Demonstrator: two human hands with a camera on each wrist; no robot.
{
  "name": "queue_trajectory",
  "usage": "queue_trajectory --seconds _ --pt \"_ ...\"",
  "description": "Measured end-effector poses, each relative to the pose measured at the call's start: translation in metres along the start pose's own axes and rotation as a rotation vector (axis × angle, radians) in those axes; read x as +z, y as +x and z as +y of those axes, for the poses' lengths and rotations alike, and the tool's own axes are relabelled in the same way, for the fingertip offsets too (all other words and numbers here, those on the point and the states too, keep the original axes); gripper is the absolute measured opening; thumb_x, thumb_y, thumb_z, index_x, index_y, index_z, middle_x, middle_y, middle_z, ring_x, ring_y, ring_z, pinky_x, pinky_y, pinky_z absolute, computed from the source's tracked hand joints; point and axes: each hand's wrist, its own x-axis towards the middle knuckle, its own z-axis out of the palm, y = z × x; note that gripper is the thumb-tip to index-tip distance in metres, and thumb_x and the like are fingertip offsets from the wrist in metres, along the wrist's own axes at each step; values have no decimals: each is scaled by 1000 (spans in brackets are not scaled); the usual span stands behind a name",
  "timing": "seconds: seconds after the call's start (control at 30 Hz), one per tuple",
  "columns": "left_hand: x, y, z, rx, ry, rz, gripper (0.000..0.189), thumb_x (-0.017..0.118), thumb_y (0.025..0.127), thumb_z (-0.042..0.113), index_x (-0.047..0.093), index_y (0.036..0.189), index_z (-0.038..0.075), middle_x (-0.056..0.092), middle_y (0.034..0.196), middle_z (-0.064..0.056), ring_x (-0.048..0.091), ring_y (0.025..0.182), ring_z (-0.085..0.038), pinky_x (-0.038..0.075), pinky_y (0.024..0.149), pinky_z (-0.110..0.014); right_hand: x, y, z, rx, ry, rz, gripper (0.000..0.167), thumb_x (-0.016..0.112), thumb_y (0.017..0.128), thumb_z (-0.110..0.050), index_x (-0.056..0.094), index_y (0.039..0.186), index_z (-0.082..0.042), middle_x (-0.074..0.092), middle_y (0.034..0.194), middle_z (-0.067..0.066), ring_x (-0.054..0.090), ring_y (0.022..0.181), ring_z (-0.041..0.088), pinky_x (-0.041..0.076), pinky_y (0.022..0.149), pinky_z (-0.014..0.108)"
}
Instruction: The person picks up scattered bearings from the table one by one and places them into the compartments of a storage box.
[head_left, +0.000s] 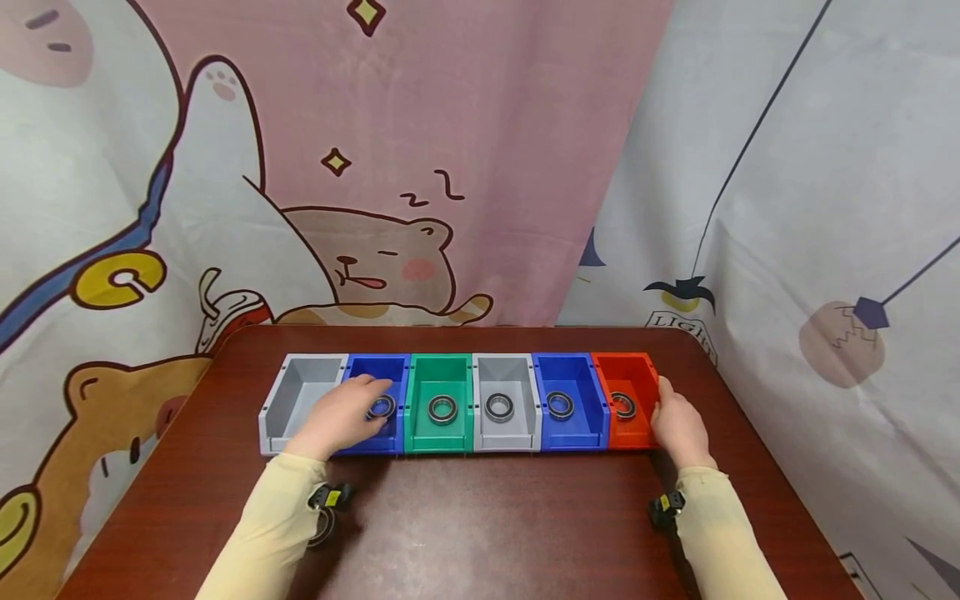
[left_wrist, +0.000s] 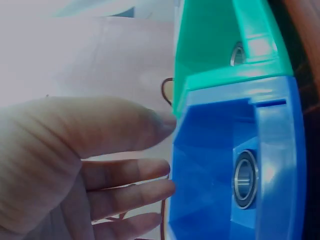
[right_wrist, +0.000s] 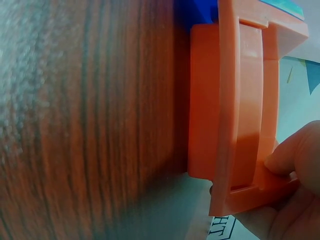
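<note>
Six joined plastic bins stand in a row. My left hand (head_left: pixel 341 417) hovers over the blue bin (left_wrist: pixel 210 165) second from the left, thumb and fingers apart with nothing between them. A ball bearing (left_wrist: pixel 246 180) lies in that bin, just past the fingertips. At the row's right end, my right hand (head_left: pixel 681 427) pinches the side wall of the red bin (right_wrist: pixel 250 110), thumb over the inside and fingers outside. One bearing (head_left: pixel 622 405) lies in the red bin.
Single bearings lie in the green bin (head_left: pixel 420 437), the right grey bin (head_left: pixel 506 437) and the right blue bin (head_left: pixel 581 437). A grey bin (head_left: pixel 307 400) ends the row at left. Another bearing (head_left: pixel 322 527) lies on the brown table (head_left: pixel 487 533) by the left sleeve. Printed curtains hang behind.
</note>
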Motion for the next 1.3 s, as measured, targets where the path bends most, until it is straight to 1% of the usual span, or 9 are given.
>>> queue_trajectory --seconds 0.17,0.33,0.47,0.57,0.7,0.8,1.1,1.2,1.3 --pt "-12 -12 1 36 -53 22 52 78 81 16 62 126 -5 65 115 -20 64 102 -33 52 87 -48 2 0 0 2 2 -1 52 47 98 -5 29 144 11 56 111 36 59 89 44 47 85 62" --pt "-16 -26 -2 52 -85 34 52 78 82 17 62 126 -5 64 118 -22 63 107 -36 50 91 -50 2 1 0 4 -1 3 51 47 98 -5 31 143 10 57 108 34 58 85 42 48 83 61" --pt "-17 -37 -6 35 -95 42 51 78 83 18 63 125 -5 64 118 -22 62 109 -37 50 91 -52 2 1 1 6 -2 1 52 47 98 -5 29 145 11 56 110 36 59 87 44 48 85 62" --pt "-16 -45 -8 33 -106 65 50 78 84 19 63 126 -2 65 118 -20 63 108 -36 51 90 -52 2 1 1 4 -3 0 54 47 98 -6 28 145 12 55 113 37 59 90 45 47 86 62" --pt "-14 -55 -11 75 -118 120 49 79 82 17 65 125 0 66 115 -16 63 106 -33 52 89 -50 2 0 1 3 0 2 53 47 98 -6 28 145 12 55 114 37 59 91 46 47 86 62" --pt "-11 -62 -13 111 -117 144 48 80 81 17 65 124 0 67 114 -14 64 105 -31 52 89 -49 2 0 2 5 3 1 53 47 98 -6 29 145 12 55 113 37 59 90 46 47 86 62" --pt "-2 -87 -12 98 -133 143 48 82 80 17 67 123 4 68 115 -10 64 105 -28 53 87 -48 3 0 1 6 1 2 53 47 98 -6 28 145 12 54 115 38 58 93 47 46 87 63" --pt "2 -94 -12 86 -136 119 49 83 78 19 68 123 5 68 115 -8 64 105 -25 53 87 -47 2 0 0 4 2 2 53 46 98 -5 29 145 12 55 114 37 58 92 46 46 87 63" --pt "5 -100 -13 60 -149 57 51 83 78 22 67 124 6 67 116 -6 63 106 -24 52 88 -47 1 0 -1 8 4 -1 52 46 98 -5 29 145 12 55 112 36 58 90 45 47 86 62"
